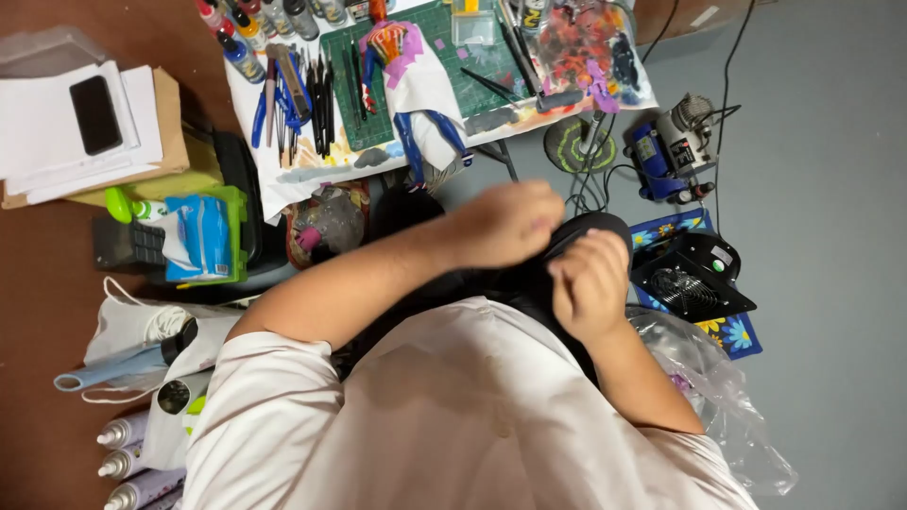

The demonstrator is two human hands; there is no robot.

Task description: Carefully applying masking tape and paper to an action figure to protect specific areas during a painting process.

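Both my hands are in front of my chest, closed on a black piece of fabric (567, 241). My left hand (505, 222) pinches its upper edge with curled fingers. My right hand (590, 283) grips the same black fabric just to the right and below. Whatever lies under the fabric is hidden by my hands. Farther away, a blue-legged figure (416, 85) wrapped in white paper lies on a green cutting mat (487, 61).
Brushes and pens (298, 104) and paint bottles (255, 24) sit left of the mat. A paint-smeared palette (586, 42), small compressor (671, 146), black fan (690, 279), clear plastic bag (727, 406), wipes pack (203, 236), phone on papers (94, 113) and spray cans (128, 463) surround me.
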